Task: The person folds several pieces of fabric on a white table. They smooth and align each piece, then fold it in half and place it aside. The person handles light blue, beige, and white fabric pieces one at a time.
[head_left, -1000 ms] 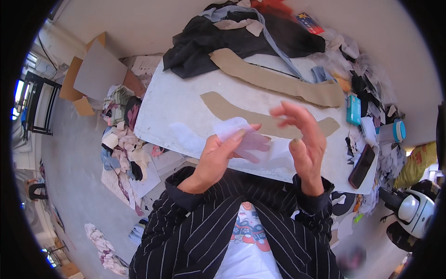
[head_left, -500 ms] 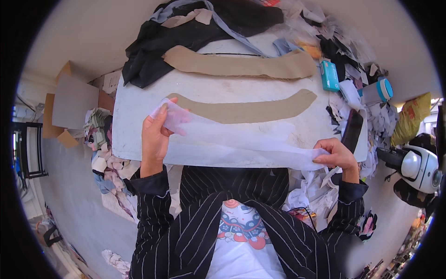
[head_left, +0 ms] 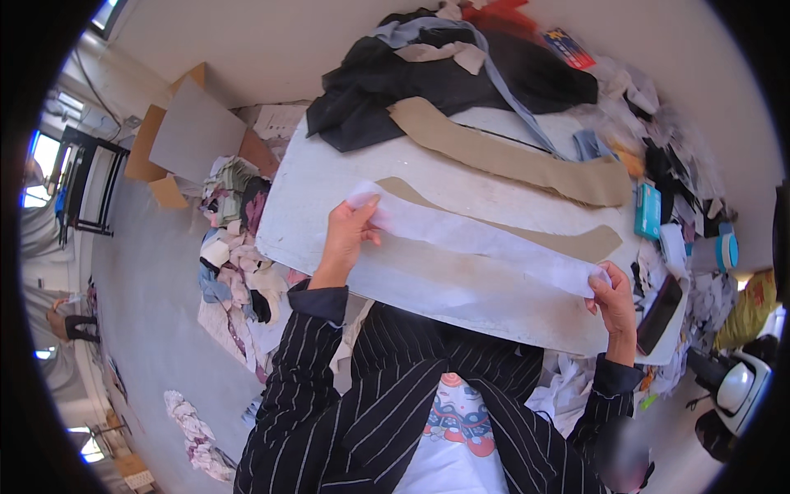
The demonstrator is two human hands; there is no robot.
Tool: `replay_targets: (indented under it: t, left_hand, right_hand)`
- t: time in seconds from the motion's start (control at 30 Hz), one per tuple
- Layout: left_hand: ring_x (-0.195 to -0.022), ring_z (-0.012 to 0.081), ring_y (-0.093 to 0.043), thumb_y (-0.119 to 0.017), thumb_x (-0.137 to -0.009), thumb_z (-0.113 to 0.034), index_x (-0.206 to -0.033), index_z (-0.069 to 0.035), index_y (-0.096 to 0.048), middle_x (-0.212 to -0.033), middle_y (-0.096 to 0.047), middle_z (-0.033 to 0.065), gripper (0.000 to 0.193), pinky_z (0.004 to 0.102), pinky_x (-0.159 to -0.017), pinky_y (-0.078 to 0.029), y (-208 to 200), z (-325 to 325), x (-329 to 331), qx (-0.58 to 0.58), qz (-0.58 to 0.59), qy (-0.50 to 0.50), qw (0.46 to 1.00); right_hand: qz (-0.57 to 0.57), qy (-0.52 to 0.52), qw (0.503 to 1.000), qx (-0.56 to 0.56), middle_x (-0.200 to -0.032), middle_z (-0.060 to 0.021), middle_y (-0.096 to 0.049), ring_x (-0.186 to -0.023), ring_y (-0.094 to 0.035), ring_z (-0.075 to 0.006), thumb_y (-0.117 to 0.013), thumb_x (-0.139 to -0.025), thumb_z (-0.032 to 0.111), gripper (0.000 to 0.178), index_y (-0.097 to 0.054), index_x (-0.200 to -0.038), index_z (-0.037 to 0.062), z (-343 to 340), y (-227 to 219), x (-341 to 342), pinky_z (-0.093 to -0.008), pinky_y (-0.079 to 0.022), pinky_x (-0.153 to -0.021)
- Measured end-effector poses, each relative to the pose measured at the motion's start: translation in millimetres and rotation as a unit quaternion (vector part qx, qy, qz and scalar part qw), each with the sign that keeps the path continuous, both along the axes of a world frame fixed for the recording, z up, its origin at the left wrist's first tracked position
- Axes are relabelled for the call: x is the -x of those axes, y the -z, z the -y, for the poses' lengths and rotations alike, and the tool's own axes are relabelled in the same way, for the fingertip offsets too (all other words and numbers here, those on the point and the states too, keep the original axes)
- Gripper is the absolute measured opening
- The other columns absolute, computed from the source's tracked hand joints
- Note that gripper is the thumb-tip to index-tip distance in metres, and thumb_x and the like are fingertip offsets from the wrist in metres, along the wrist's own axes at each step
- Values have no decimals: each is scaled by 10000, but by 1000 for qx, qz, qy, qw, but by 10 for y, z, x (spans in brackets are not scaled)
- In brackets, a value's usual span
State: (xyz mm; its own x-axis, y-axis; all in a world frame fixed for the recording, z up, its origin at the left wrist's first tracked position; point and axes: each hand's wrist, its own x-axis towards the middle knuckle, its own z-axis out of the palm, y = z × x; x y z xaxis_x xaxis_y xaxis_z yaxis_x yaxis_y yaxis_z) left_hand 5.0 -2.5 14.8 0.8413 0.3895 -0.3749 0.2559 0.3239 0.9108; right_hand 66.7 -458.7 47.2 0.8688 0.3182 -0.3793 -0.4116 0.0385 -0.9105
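Observation:
Between my hands a thin, sheer white fabric strip (head_left: 485,239) is stretched out over the table. My left hand (head_left: 350,230) pinches its left end between thumb and fingers. The right end is pinched by my right hand (head_left: 611,298). Behind the strip, partly covered by it, lies a curved tan fabric piece (head_left: 580,241) on the white tabletop (head_left: 321,185). Farther back, a second curved tan fabric piece (head_left: 510,156) lies flat with its ends bent away from me.
Black cloth (head_left: 461,90) and a light blue strip are heaped at the far edge. To the right are a teal box (head_left: 648,211), a dark phone-like slab (head_left: 660,314) and a lidded jar (head_left: 724,251). Fabric scraps (head_left: 239,272) pile up left of the table, near a cardboard box (head_left: 197,136).
The white strip, bunched at its left end before, is now spread flatter and straighter. It has shifted toward the nearer tan piece, covering more of it. The whole view has turned and shifted.

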Motion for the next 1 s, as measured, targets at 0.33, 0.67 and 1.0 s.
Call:
replay_targets:
  t: [0.33, 0.67, 1.0]
  left_hand:
    - [-454, 99, -561, -705, -875, -183, -923, -6, -638, -680, -658, 54, 195, 194, -379, -371, -23, 85, -185, -18, -69, 45, 996]
    - [-483, 100, -547, -736, -822, -264, -769, -34, -621, -558, -597, 9, 262, 272, -489, -420, 289, 67, -289, -494, -53, 14, 868]
    - [-689, 200, -622, -744, -789, -270, -1099, -81, -630, -819, -664, 47, 380, 332, -625, -482, -7, 236, -257, -596, -85, 2, 799]
  right_hand:
    - [-12, -21, 996, 83, -683, -23, -582, -434, -497, -77, -653, -834, 95, 154, -565, -949, 44, 321, -49, -233, -197, -370, -382]
    - [14, -65, 978, 199, -650, 5, -566, -442, -496, -63, -636, -821, 62, 176, -576, -985, 38, 248, -33, -466, -198, -364, -391]
    - [26, -96, 968, 230, -657, 13, -563, -463, -505, -60, -633, -822, 69, 192, -581, -1004, 40, 193, 59, -647, -199, -366, -404]
